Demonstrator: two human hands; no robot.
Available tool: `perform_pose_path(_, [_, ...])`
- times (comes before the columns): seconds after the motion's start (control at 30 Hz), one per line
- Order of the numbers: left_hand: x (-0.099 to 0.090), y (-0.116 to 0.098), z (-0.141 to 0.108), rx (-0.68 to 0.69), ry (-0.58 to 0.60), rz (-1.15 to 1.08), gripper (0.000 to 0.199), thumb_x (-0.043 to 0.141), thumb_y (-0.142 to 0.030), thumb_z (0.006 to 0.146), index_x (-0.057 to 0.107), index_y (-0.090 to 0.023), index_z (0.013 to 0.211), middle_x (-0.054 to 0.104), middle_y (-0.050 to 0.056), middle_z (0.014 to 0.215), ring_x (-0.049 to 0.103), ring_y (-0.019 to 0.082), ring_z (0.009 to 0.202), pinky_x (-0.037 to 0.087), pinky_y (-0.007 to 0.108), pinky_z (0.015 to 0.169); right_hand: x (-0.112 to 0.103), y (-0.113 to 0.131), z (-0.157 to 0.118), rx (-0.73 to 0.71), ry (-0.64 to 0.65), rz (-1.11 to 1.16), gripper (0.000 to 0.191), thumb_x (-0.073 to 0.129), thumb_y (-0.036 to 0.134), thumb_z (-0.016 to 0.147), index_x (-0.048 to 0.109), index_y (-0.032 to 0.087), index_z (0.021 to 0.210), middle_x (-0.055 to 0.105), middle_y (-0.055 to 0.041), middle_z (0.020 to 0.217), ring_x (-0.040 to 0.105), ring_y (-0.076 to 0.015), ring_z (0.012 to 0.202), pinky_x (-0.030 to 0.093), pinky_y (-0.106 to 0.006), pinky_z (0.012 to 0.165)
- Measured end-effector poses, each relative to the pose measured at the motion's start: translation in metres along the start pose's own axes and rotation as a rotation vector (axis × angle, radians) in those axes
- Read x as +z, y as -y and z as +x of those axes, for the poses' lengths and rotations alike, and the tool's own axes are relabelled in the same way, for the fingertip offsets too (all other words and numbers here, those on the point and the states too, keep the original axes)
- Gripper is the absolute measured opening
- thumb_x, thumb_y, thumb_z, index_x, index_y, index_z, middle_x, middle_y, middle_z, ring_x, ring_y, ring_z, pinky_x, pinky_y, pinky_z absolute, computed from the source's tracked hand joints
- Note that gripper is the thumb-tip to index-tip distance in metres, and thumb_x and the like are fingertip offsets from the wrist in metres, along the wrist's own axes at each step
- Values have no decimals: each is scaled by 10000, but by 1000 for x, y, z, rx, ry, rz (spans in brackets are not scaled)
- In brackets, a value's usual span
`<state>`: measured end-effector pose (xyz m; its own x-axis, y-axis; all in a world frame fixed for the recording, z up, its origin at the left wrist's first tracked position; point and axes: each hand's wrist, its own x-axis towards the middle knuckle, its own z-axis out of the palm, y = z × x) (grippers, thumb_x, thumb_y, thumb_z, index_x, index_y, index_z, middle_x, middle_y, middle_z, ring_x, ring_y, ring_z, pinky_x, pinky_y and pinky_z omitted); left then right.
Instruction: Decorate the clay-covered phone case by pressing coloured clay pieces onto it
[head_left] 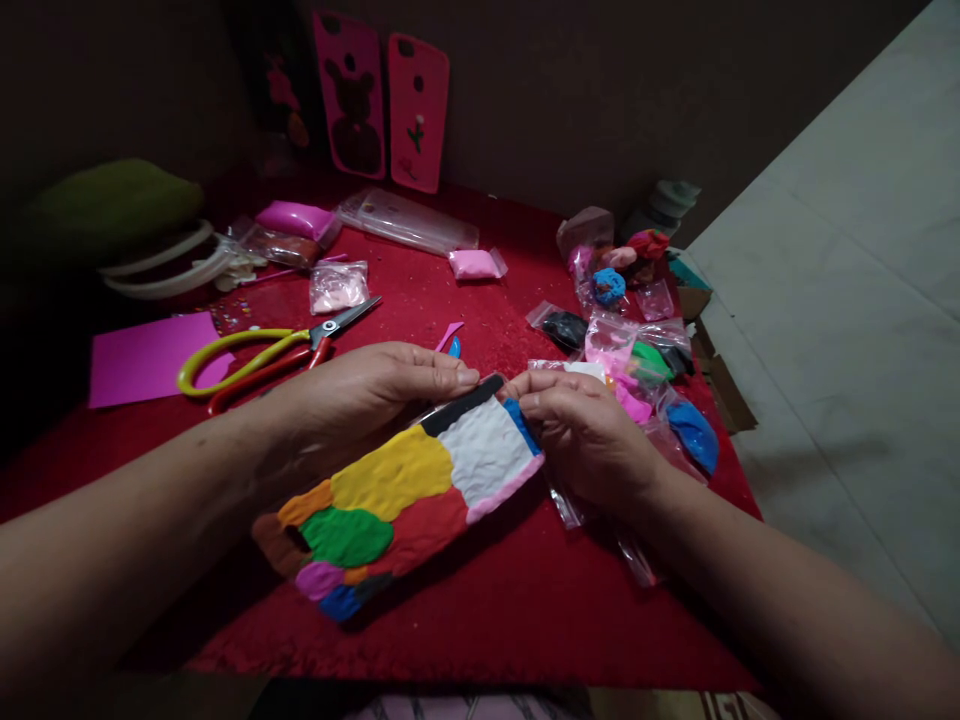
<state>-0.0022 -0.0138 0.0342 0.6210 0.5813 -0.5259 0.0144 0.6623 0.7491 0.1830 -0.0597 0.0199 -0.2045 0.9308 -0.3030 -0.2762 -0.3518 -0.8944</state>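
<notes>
A clay-covered case is held between the two hands, tilted above a red cloth, its top patched in yellow, white, red, green and other colours. The left hand grips its far edge, thumb pressed by the black strip and fingers mostly hidden behind. The right hand is nearly closed, thumb and fingertips pinching the corner beside the black and blue strips; whether a bit of clay sits between them I cannot tell. Just beyond and beside the right hand lies a heap of clear bags: one holds black clay, another green clay, and nearest the right wrist, one holds blue clay. Straight beyond the hands is a small pink packet, with a clear case behind it. Beyond the left hand lie a pale pink packet, a brown-filled packet and a bright magenta packet. Scissors with yellow and red handles rest just past the left forearm, partly over a magenta sheet. Farthest from the hands, two pink cases stand upright.
</notes>
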Motion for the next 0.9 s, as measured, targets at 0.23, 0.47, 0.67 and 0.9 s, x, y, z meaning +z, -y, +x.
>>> perform_pose_path(0.23, [2,-1,-1,0,4,-23,131,664,-223,792,726,-112,827,741,98,799,691,169,657,568,209,597,-3,-2,1,19,10,-34,68,659,199,637,650,151,683,508,23,563,417,-89,504,299,-245,531])
perform_pose_path(0.47, [2,-1,-3,-1,5,-43,128,671,-220,792,711,-99,808,726,83,753,680,158,631,564,206,578,-2,-2,2,0,10,10,106,684,220,631,637,128,657,532,10,567,447,-85,508,320,-231,525])
perform_pose_path(0.67, [3,-1,-3,2,-19,-13,165,699,-259,767,719,-109,833,729,92,782,683,171,651,561,225,604,-4,-3,2,-9,13,18,106,690,220,653,636,129,647,538,10,568,448,-78,505,305,-224,513])
perform_pose_path(0.9, [4,0,-3,6,-49,14,156,695,-267,755,721,-127,818,721,95,788,674,180,650,535,245,592,-1,-3,0,7,18,73,87,697,190,618,674,136,682,586,7,588,503,-88,521,371,-221,540])
